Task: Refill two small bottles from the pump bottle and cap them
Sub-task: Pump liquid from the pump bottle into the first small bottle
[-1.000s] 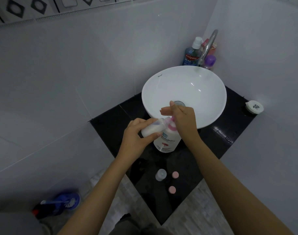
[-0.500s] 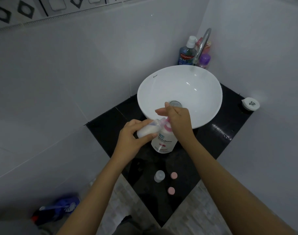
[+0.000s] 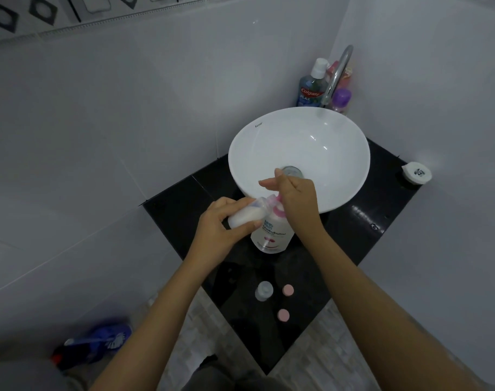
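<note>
A white pump bottle (image 3: 273, 235) with a pink pump stands on the black counter (image 3: 350, 244) in front of the basin. My right hand (image 3: 295, 197) rests on top of its pump head, fingers partly stretched out. My left hand (image 3: 220, 231) grips a small bottle (image 3: 244, 217), tilted with its mouth at the pump spout; white liquid fills most of it. A second small clear bottle (image 3: 264, 290) stands uncapped nearer the front corner, with two pink caps (image 3: 287, 290) (image 3: 283, 315) lying beside it.
A white bowl basin (image 3: 268, 136) sits behind the pump bottle, with a chrome tap (image 3: 338, 71) and several toiletry bottles (image 3: 311, 86) in the corner. A small white round dish (image 3: 416, 172) lies at the counter's right corner. A blue brush (image 3: 99, 341) lies on the floor.
Both hands keep their hold; the liquid level in the small bottle looks about the same. The view has shifted slightly as my head moved.
</note>
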A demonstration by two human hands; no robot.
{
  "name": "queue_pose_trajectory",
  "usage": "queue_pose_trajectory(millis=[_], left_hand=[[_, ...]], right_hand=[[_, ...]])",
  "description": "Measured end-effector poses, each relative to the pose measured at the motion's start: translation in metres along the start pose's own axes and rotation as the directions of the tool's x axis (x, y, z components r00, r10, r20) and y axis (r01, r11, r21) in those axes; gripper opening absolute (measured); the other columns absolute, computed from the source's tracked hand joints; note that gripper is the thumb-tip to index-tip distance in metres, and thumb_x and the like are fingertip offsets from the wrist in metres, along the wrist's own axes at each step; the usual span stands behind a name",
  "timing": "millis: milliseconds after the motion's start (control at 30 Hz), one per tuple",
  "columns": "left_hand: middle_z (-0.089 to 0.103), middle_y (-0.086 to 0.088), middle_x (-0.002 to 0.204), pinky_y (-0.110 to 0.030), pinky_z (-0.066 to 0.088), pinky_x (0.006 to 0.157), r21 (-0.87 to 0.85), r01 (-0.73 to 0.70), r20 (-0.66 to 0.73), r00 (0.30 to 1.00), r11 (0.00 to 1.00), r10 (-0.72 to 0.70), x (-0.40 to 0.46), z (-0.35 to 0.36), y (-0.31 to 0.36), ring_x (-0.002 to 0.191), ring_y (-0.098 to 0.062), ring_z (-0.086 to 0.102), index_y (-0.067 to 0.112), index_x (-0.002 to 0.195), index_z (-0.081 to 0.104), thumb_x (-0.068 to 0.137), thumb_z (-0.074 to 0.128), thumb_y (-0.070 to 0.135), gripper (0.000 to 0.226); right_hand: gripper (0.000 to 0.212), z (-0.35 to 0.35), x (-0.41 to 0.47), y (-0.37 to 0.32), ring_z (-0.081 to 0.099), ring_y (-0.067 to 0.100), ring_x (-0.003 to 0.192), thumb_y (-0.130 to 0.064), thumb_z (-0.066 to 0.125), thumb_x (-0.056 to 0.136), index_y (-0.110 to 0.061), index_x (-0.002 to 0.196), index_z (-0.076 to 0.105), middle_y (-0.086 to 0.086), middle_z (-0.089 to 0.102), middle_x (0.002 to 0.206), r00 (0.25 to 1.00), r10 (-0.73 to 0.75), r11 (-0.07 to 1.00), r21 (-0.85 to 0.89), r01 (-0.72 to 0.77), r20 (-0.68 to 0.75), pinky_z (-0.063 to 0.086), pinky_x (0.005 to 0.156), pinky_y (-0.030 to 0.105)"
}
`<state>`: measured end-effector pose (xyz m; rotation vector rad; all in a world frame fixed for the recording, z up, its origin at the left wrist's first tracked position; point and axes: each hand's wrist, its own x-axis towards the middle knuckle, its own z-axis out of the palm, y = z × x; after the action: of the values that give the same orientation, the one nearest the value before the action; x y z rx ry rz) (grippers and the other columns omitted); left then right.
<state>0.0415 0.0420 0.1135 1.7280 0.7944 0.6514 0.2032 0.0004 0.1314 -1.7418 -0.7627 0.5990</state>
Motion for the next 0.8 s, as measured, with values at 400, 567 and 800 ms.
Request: queue_pose_trajectory(millis=[400,567,800], left_hand=[[0.061,0.019,0.098,-0.016,0.048,0.078,0.171,-0.079,0.014,0.997,0.982,0.078,-0.001,0.008,-0.009,0.090,0.004,0.058,0.036,0.123,0.059,0.077,0.071,0.036,0.047],[0.056,0.027,0.097,-0.011,0.045,0.073,0.219,-0.090,0.022,0.996,0.972,0.087,0.000,0.010,-0.008,0.090,0.009,0.058,0.033,0.126,0.057,0.079,0.068,0.037,0.048],[0.055,0.036,0.096,-0.007,0.043,0.071,0.183,-0.077,-0.042,0.995,0.980,0.086,-0.005,0.002,-0.010,0.094,0.019,0.054,0.045,0.121,0.053,0.079,0.070,0.033,0.047]], right_hand=[[0.033,-0.002,-0.001,-0.004,0.068,0.009,0.077,-0.029,0.050,0.097,-0.006,0.095,0.074,0.010,0.075,0.096,0.989,0.101,0.990,0.085,-0.111,0.111,0.052,0.070,0.024],[0.032,-0.005,-0.002,-0.011,0.068,0.026,0.087,-0.021,0.049,0.097,0.000,0.096,0.073,0.016,0.073,0.093,0.991,0.089,0.988,0.115,-0.100,0.099,0.052,0.088,0.035],[0.032,-0.004,-0.002,-0.012,0.067,0.024,0.082,-0.020,0.048,0.098,0.002,0.095,0.072,0.014,0.072,0.089,0.992,0.092,0.990,0.099,-0.101,0.090,0.053,0.088,0.039]])
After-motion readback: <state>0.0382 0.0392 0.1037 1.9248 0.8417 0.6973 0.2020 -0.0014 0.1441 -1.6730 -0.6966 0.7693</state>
